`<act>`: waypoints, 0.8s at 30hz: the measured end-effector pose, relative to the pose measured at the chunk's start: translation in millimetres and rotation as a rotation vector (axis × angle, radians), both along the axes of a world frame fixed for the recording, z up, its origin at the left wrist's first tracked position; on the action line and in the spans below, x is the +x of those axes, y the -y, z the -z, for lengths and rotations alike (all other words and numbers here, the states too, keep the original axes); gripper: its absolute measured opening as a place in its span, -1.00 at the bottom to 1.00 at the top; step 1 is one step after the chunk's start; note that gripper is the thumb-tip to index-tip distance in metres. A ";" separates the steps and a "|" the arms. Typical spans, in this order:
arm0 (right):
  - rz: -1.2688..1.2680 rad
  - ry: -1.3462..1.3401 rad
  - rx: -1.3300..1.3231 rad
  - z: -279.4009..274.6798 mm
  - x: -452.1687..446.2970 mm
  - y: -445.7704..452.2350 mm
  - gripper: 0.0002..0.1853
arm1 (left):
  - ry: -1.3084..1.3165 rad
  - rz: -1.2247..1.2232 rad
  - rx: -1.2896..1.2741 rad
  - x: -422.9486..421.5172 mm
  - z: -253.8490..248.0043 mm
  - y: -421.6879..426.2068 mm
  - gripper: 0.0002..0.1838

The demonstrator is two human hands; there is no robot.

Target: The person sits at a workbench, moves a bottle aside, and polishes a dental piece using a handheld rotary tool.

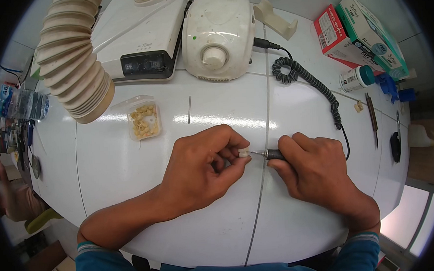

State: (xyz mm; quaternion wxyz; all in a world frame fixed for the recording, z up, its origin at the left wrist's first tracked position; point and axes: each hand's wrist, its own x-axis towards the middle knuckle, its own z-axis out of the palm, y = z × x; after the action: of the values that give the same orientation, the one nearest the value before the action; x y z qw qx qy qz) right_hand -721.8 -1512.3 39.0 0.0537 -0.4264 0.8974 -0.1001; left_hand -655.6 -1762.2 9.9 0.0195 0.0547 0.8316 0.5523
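Observation:
My left hand (204,165) pinches a small whitish piece, which looks like a dental crown (243,152), between thumb and fingertips. Wrapped in the fingers of my right hand (312,167) is a dark rotary handpiece (275,154). Its thin bur points left and reaches the crown; whether the tip touches is too small to tell. A coiled black cord (317,88) runs from the cream control unit (218,37) toward my right hand. Left of centre, a clear plastic box (145,134) holds several yellowish tooth-like pieces. Beyond my left hand lies a thin metal rod (189,110).
A ribbed suction hose (73,59) hangs at upper left, before a white machine (138,41). Boxes (364,34), a white jar (356,79) and slim tools (372,120) stand or lie at right. A water bottle (24,104) and another person's arm (19,200) are far left.

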 end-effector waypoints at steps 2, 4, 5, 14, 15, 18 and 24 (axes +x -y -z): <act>-0.001 0.001 0.003 -0.2 -0.2 -0.1 -0.62 | 0.006 0.001 0.000 -0.1 -0.7 0.0 -0.78; -0.012 0.002 0.010 -1.0 -1.7 -0.6 -0.62 | 0.006 -0.001 0.000 0.3 -0.3 0.2 -0.78; -0.009 0.000 0.007 -0.9 -1.2 -0.7 -0.62 | 0.004 -0.003 0.000 0.3 0.5 0.2 -0.78; -0.006 0.001 0.003 -0.7 -1.1 -0.8 -0.62 | 0.011 -0.002 0.001 0.3 0.0 0.3 -0.78; -0.008 0.000 0.000 -0.4 -1.0 -1.0 -0.62 | 0.006 -0.003 0.002 0.3 0.8 0.4 -0.78; -0.015 0.000 0.003 -0.8 -1.7 -1.0 -0.62 | 0.022 0.006 0.000 0.3 -1.3 1.0 -0.78; -0.017 -0.011 -0.014 0.4 -2.0 -0.7 -0.62 | 0.017 -0.002 -0.002 0.9 0.3 0.2 -0.79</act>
State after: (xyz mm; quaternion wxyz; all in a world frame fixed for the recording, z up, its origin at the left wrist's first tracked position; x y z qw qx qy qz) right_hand -723.8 -1511.5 38.6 0.0466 -0.4351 0.8932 -0.1035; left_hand -654.7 -1762.3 9.7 0.0261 0.0489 0.8320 0.5521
